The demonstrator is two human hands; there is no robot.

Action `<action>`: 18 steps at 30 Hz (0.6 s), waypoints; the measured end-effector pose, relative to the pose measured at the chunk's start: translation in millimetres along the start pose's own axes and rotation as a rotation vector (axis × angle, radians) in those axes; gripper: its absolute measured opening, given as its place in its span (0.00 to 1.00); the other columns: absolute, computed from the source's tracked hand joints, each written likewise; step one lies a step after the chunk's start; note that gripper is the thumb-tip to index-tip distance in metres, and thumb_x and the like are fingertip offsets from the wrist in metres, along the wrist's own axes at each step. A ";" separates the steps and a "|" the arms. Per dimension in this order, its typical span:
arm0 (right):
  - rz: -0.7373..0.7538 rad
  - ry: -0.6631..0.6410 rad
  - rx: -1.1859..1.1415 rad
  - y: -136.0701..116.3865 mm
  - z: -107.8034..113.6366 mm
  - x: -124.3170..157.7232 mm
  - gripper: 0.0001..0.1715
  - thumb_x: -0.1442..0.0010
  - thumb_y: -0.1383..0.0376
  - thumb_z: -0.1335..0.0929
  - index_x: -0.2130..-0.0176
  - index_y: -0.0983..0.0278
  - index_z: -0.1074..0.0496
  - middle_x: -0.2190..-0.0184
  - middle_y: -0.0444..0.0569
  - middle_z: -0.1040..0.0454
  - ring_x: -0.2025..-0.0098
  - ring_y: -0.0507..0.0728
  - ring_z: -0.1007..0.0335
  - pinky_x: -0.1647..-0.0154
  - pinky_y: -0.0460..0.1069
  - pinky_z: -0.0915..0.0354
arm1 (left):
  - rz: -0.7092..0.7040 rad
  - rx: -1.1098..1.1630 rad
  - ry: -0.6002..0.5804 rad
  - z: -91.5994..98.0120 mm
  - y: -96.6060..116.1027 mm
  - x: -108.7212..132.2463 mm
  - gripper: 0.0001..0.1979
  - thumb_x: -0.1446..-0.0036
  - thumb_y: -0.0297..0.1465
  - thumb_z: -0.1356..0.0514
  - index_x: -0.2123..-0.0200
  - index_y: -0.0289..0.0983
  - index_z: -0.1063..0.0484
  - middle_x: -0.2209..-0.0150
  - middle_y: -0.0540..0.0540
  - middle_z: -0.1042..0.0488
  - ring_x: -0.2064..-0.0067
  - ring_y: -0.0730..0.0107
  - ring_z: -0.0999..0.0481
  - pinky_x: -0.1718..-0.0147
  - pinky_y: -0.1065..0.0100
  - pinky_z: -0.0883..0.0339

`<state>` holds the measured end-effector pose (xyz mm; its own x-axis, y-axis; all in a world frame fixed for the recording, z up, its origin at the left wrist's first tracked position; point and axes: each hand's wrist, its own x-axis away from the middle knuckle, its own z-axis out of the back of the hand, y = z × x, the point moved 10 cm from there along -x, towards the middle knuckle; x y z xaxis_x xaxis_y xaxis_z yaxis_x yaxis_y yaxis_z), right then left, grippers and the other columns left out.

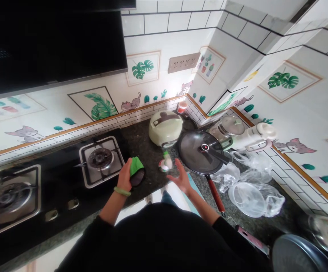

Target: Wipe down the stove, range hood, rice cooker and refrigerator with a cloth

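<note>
My left hand [125, 176] is closed around a green and dark-grey cloth [137, 170], at the counter's front edge beside the stove. It could be a folded rag or a scrubbing pad; the exact kind is unclear. To its right, a small bottle with a green cap [166, 161] is blurred on the dark counter. A white and red item is at its base, and I cannot tell whether it is part of the bottle. My right hand [182, 178] has its fingers apart, just right of the bottle, and holds nothing.
Left of me is a gas stove [101, 160]. A pale green rice cooker [165, 128] stands at the back. A lidded frying pan [200, 153] points its red-brown handle towards me. Plastic bags [251, 166] and a clear bowl [247, 199] lie right; another pan [297, 253] is nearer.
</note>
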<state>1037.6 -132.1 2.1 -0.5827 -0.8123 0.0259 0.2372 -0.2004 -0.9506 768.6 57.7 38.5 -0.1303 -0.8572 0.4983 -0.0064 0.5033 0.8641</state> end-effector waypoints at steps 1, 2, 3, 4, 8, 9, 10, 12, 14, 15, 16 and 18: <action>0.009 -0.043 0.010 6.4 -11.6 -7.0 0.63 0.51 0.45 0.18 0.27 0.62 0.39 0.25 0.63 0.40 0.26 0.73 0.39 0.25 0.71 0.43 | 0.033 -0.006 -0.016 -7.8 -5.4 -2.6 0.24 0.53 0.50 0.27 0.62 0.37 0.22 0.63 0.44 0.17 0.61 0.61 0.18 0.60 0.62 0.23; 0.029 -0.072 0.015 8.1 -22.3 -15.2 0.63 0.51 0.47 0.18 0.26 0.62 0.39 0.25 0.62 0.40 0.25 0.73 0.41 0.24 0.70 0.46 | 0.051 -0.019 -0.028 -15.7 -9.5 -4.9 0.23 0.57 0.47 0.25 0.64 0.37 0.24 0.65 0.45 0.18 0.63 0.63 0.19 0.61 0.63 0.24; 0.050 -0.082 0.014 6.9 -31.1 -24.1 0.62 0.51 0.48 0.18 0.26 0.61 0.39 0.25 0.61 0.39 0.25 0.72 0.41 0.23 0.69 0.46 | 0.052 -0.038 -0.036 -23.2 -11.8 -6.9 0.22 0.59 0.43 0.24 0.66 0.38 0.26 0.66 0.46 0.18 0.64 0.64 0.20 0.62 0.64 0.25; 0.063 -0.080 0.004 4.3 -38.0 -32.9 0.61 0.49 0.49 0.19 0.26 0.61 0.39 0.27 0.60 0.36 0.26 0.71 0.38 0.24 0.67 0.44 | 0.040 -0.052 -0.039 -29.8 -12.4 -8.8 0.22 0.61 0.40 0.24 0.66 0.39 0.28 0.66 0.47 0.18 0.64 0.65 0.21 0.63 0.65 0.26; 0.025 -0.027 -0.071 -2.1 -50.5 -56.3 0.45 0.40 0.49 0.25 0.31 0.61 0.33 0.49 0.54 0.17 0.50 0.65 0.19 0.40 0.62 0.27 | -0.138 -0.224 -0.118 -58.1 3.3 -14.9 0.11 0.54 0.34 0.33 0.65 0.41 0.27 0.60 0.47 0.17 0.61 0.65 0.21 0.60 0.66 0.28; 0.012 -0.017 -0.086 -1.9 -51.1 -57.4 0.40 0.39 0.49 0.26 0.34 0.61 0.29 0.56 0.52 0.16 0.56 0.63 0.19 0.44 0.60 0.25 | -0.199 -0.301 -0.147 -65.8 9.1 -15.7 0.08 0.52 0.33 0.35 0.65 0.41 0.25 0.60 0.47 0.17 0.60 0.65 0.22 0.59 0.65 0.29; 0.006 -0.008 -0.096 -1.6 -50.7 -56.8 0.36 0.38 0.48 0.27 0.37 0.62 0.27 0.61 0.50 0.16 0.60 0.62 0.20 0.48 0.59 0.25 | -0.249 -0.371 -0.174 -73.0 13.7 -16.7 0.07 0.51 0.32 0.37 0.66 0.40 0.23 0.61 0.47 0.18 0.60 0.64 0.22 0.58 0.65 0.29; -0.004 0.016 -0.113 0.3 -46.3 -51.3 0.33 0.37 0.47 0.29 0.40 0.62 0.24 0.65 0.49 0.18 0.65 0.60 0.23 0.55 0.57 0.24 | -0.289 -0.444 -0.204 -84.7 17.3 -20.7 0.06 0.49 0.32 0.37 0.67 0.40 0.21 0.62 0.47 0.18 0.59 0.62 0.22 0.56 0.63 0.30; -0.029 0.049 -0.143 4.3 -37.2 -42.3 0.35 0.37 0.46 0.30 0.39 0.63 0.25 0.68 0.47 0.20 0.69 0.59 0.25 0.60 0.55 0.25 | -0.295 -0.469 -0.217 -95.6 18.5 -26.8 0.08 0.48 0.33 0.35 0.65 0.40 0.19 0.62 0.46 0.18 0.58 0.60 0.21 0.53 0.61 0.30; -0.050 0.070 -0.161 6.8 -30.7 -37.1 0.36 0.37 0.45 0.30 0.39 0.63 0.26 0.68 0.47 0.21 0.69 0.58 0.27 0.62 0.54 0.26 | -0.301 -0.482 -0.220 -101.8 19.9 -30.1 0.09 0.48 0.33 0.34 0.62 0.41 0.18 0.61 0.46 0.18 0.57 0.59 0.21 0.51 0.61 0.30; -0.077 0.092 -0.180 9.6 -23.1 -31.6 0.37 0.38 0.44 0.29 0.39 0.64 0.26 0.69 0.46 0.22 0.70 0.57 0.27 0.63 0.54 0.27 | -0.316 -0.496 -0.223 -109.0 22.5 -33.2 0.11 0.48 0.33 0.33 0.60 0.41 0.17 0.61 0.46 0.19 0.55 0.59 0.21 0.48 0.60 0.31; -0.133 0.129 -0.209 14.7 -5.5 -20.2 0.38 0.39 0.43 0.29 0.40 0.63 0.26 0.67 0.46 0.21 0.69 0.57 0.27 0.63 0.53 0.27 | -0.388 -0.541 -0.235 -126.4 32.9 -37.7 0.14 0.48 0.31 0.32 0.56 0.41 0.16 0.58 0.45 0.20 0.52 0.57 0.22 0.43 0.59 0.33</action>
<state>1048.6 -115.6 -14.1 -0.6952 -0.7074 0.1274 -0.0052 -0.1723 -0.9850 898.6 92.8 57.1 -0.4293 -0.8868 0.1714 0.3901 -0.0109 0.9207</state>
